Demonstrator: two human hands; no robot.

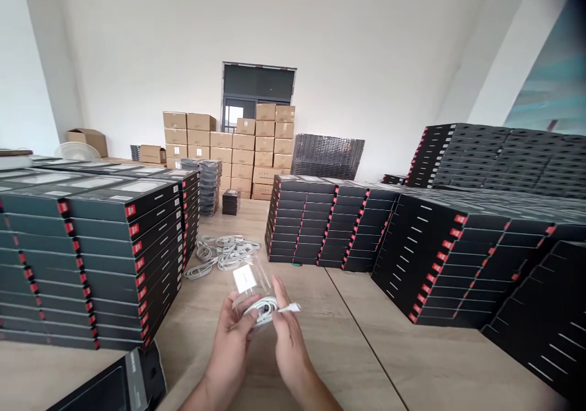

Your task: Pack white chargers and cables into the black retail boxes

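Above the table's near part, my left hand (237, 325) grips a coiled white cable (266, 306) together with a clear plastic bag (257, 272). A white square label or card (245, 278) shows at the bag's upper end. My right hand (286, 331) presses on the coil from the other side, thumb on the cable, fingers extended along the bag. One white connector end sticks out to the right past my right fingers. Whether the coil lies inside the bag or against it, I cannot tell. Behind my hands lies a loose pile of white cables (222, 252).
Tall stacks of black boxes with red tabs stand left (105, 246) and right (320, 221) on the wooden table (329, 338). An open dark box (114, 380) lies at the near left. Brown cartons (233, 148) are piled by the far wall.
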